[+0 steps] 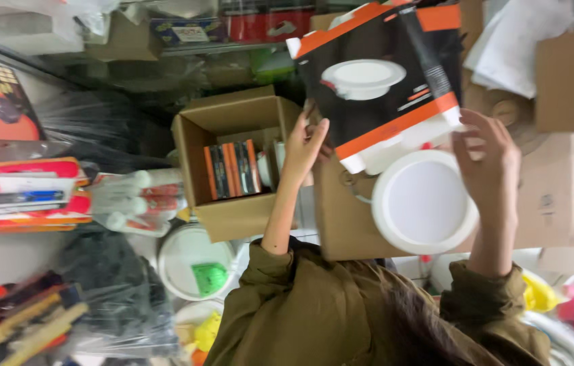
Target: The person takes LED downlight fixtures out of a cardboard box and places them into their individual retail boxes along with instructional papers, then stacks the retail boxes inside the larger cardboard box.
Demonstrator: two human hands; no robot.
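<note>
Both my hands hold up a black and orange carton with a picture of a round white lamp on it. My left hand grips the carton's left edge. My right hand holds its open lower end, fingers against the flap. A round white ceiling lamp sticks out of that open end, just below and left of my right hand. Olive-green sleeves cover both forearms.
An open cardboard box left of my left hand holds several similar orange and black cartons upright. Behind the lamp stands a plain cardboard box. White sealant tubes, a white bucket lid and plastic-wrapped goods crowd the left.
</note>
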